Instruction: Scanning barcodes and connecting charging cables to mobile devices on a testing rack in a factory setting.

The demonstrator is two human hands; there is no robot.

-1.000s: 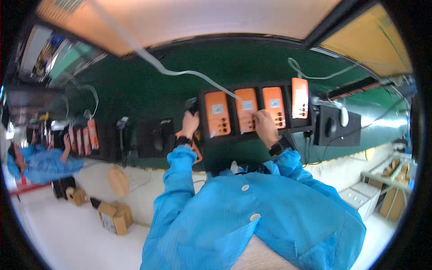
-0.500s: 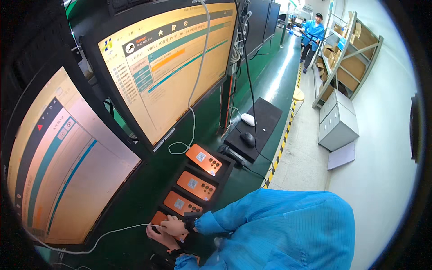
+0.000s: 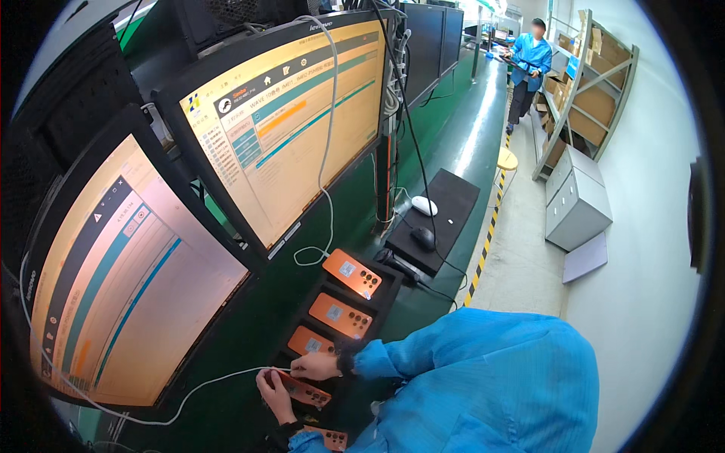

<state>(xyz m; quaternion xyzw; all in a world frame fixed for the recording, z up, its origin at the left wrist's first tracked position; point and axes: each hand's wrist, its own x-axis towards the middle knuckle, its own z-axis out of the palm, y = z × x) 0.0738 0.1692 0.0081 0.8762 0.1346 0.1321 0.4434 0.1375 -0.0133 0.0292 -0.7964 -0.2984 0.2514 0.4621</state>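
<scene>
My left hand [image 3: 273, 394] is closed around one end of an orange smartphone [image 3: 308, 391], its camera side facing up. At that same end, my right hand [image 3: 316, 366] pinches the tip of a thin white cable [image 3: 219, 377]; the plug is hidden by the fingers, so I cannot tell whether it sits in the phone. Further up, a black tray [image 3: 387, 293] holds a row of similar orange phones, among them one with a white cable [image 3: 330, 219] at its end. Another orange phone [image 3: 334, 439] shows partly beside my left sleeve.
Two lit monitors [image 3: 302, 128] stand along the left of the green bench. A handheld scanner [image 3: 398, 264] lies beyond the tray, beside a black mat [image 3: 453, 198] with a white mouse and a black mouse. A person in blue [image 3: 531, 57] stands in the aisle near shelves [image 3: 589, 90].
My hands have come apart: the right no longer lies over the left, and more of the held phone shows. The whole view has shifted slightly, and another phone appears at the bottom.
</scene>
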